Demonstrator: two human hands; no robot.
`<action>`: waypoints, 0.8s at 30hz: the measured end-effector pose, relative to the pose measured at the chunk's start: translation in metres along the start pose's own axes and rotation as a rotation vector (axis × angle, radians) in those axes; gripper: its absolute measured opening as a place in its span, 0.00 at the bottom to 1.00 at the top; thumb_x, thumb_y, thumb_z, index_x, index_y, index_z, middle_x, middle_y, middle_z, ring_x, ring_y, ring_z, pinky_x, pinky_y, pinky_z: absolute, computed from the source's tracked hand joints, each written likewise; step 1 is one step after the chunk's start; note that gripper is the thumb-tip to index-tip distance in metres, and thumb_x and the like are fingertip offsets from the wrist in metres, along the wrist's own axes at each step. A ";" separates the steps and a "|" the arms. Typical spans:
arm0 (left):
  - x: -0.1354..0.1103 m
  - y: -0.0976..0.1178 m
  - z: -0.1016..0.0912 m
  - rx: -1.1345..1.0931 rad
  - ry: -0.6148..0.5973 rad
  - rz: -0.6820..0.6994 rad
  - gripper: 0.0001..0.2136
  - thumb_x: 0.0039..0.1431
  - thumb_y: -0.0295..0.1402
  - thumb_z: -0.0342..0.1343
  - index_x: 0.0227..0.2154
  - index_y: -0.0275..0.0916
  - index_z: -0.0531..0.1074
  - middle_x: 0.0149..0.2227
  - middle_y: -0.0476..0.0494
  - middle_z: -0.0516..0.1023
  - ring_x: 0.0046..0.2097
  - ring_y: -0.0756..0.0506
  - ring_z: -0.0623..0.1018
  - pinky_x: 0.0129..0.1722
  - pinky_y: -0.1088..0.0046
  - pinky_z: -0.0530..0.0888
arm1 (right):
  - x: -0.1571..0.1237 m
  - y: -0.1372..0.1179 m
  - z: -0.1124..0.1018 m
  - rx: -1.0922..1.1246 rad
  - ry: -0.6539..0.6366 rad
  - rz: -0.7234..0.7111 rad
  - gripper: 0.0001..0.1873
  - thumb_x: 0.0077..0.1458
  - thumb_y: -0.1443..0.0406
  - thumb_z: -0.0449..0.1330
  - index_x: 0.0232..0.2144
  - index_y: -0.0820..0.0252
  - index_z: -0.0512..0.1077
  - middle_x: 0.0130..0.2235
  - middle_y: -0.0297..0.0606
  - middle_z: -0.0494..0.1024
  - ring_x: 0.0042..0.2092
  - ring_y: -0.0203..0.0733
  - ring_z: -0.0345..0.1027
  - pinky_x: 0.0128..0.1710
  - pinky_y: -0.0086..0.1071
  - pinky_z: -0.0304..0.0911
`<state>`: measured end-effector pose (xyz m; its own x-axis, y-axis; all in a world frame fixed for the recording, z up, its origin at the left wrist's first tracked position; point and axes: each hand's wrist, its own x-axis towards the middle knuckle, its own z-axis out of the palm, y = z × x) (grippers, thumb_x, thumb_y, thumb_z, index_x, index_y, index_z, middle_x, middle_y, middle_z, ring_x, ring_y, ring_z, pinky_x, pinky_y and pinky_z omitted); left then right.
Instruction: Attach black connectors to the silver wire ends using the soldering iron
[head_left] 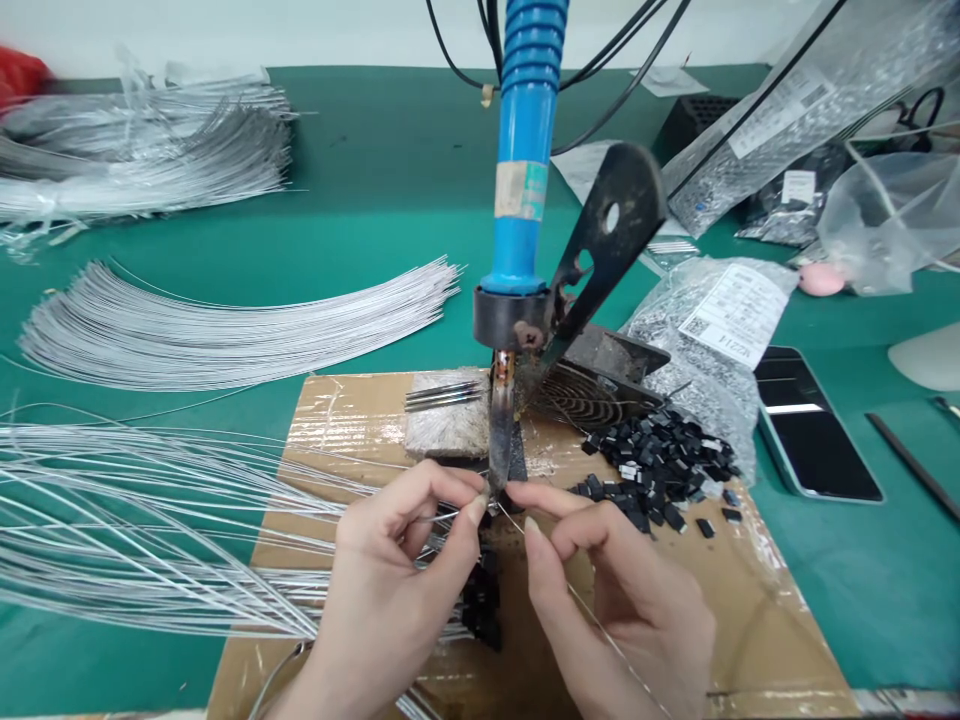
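Observation:
A blue-handled soldering iron (520, 235) is clamped upright in a black metal stand (611, 230), tip down. My left hand (401, 575) is closed in a pinch just left of the tip, holding a thin grey wire (441, 518); its end at the tip is mostly hidden by my fingers. Right of the tip, my right hand (626, 590) is closed with a thin strand of solder wire (600, 628) between thumb and forefinger. That strand runs from the tip down past the palm. Under my left hand lie wires with black connectors (482, 605) on their ends.
A cardboard sheet (750, 620) covers the front of the green table. On it are a heap of small black connectors (660, 465) and a pale pad (448, 425). Wire bundles (247, 335) lie left. A phone (819, 425) and labelled plastic bags (712, 325) lie right.

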<state>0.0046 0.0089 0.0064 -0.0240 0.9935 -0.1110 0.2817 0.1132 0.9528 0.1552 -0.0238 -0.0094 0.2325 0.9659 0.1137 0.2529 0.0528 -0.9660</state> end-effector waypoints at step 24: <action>-0.001 0.004 0.001 0.046 0.009 0.053 0.07 0.59 0.26 0.61 0.27 0.41 0.79 0.28 0.50 0.84 0.29 0.50 0.82 0.26 0.83 0.76 | -0.001 0.003 0.001 -0.024 0.019 -0.090 0.11 0.60 0.71 0.66 0.28 0.53 0.71 0.45 0.35 0.89 0.41 0.38 0.86 0.41 0.25 0.75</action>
<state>0.0063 0.0087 0.0101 -0.0162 0.9982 -0.0579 0.3269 0.0600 0.9431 0.1549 -0.0240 -0.0125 0.2251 0.9526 0.2046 0.2958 0.1332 -0.9459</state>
